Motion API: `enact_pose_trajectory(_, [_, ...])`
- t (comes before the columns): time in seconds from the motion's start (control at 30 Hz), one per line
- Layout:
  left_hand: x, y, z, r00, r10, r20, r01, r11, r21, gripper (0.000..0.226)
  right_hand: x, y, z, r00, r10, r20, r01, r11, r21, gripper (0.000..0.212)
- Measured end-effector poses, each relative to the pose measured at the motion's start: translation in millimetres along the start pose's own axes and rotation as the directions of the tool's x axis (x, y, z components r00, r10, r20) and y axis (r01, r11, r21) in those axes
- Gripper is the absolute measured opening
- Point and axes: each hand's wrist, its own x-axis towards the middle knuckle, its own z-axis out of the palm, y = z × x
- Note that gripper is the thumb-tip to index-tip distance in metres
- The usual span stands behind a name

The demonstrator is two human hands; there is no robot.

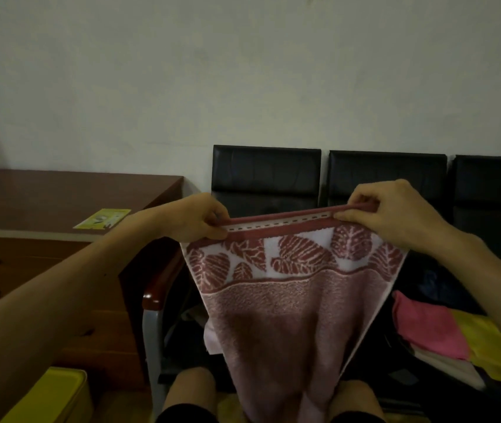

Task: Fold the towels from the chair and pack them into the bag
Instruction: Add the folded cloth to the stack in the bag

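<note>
**Leaf-patterned towel stretched between two hands in front of the chair**

Head view: The left hand (203, 219) and the right hand (386, 209) are raised in front of the chair (266, 175), a row of black padded seats against the wall. Each hand pinches one top corner of the towel (282, 315) between its thumb and curled fingers. The towel is dusty pink, with a white band of red leaves under a red hem.

The hem is pulled taut between the two hands. It runs from side to side across the chair's backrests and rises slightly toward the right hand. The towel's long axis points straight down from the hem. The cloth hangs freely in front of the chair's seat, narrows as it drops, and its lower end reaches between the person's knees (191, 389).

On the chair's seat to the right of the hanging towel lies a pile of towels (426, 328), with pink, yellow and pale layers showing.

Left of the chair stands a wooden bench (60, 193) with a yellow card (102, 218) on its top. A yellow container (57, 395) sits low in front of that bench.
</note>
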Motion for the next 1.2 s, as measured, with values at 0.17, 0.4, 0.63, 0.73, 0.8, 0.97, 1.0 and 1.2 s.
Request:
enact_pose_trajectory(0.17, [-1, -36, 16, 1.0, -0.004, 0.005, 0.003, 1.0, 0.023, 0.013, -2, 16, 11, 0.97, 0.07, 0.235, -0.056, 0.996, -0.069, 0.03])
enact_pose_trajectory(0.4, [-5, -57, 57, 0.989, -0.129, -0.071, 0.026, 0.626, -0.78, 0.033, -11, 63, 40, 0.89, 0.181, 0.418, -0.159, 0.983, -0.086, 0.032])
enact_pose_trajectory(0.63, [17, -60, 112, 0.841, -0.288, -0.458, -0.038, 0.813, -0.58, 0.022, -25, 95, 69, 0.853, 0.267, 0.448, -0.356, 0.926, 0.126, 0.021])
enact_pose_trajectory(0.73, [25, -67, 130, 0.816, -0.31, -0.488, -0.059, 0.795, -0.603, 0.022, -32, 98, 80, 0.843, 0.288, 0.455, -0.419, 0.882, 0.218, 0.023])
enact_pose_trajectory(0.8, [29, -73, 138, 0.831, -0.316, -0.458, -0.033, 0.793, -0.609, 0.018, -35, 99, 86, 0.834, 0.301, 0.462, -0.445, 0.862, 0.242, 0.025])
enact_pose_trajectory(0.97, [33, -78, 150, 0.842, -0.376, -0.388, 0.009, 0.728, -0.686, 0.016, -46, 100, 103, 0.793, 0.38, 0.477, -0.571, 0.737, 0.362, 0.025])
enact_pose_trajectory(1.0, [32, -76, 151, 0.837, -0.394, -0.381, 0.004, 0.699, -0.715, 0.016, -50, 97, 106, 0.769, 0.407, 0.493, -0.616, 0.675, 0.405, 0.024])
enact_pose_trajectory(1.2, [17, -56, 166, 0.832, -0.447, -0.329, -0.028, 0.558, -0.829, 0.016, -74, 67, 123, 0.651, 0.478, 0.59, -0.757, 0.349, 0.552, 0.022])
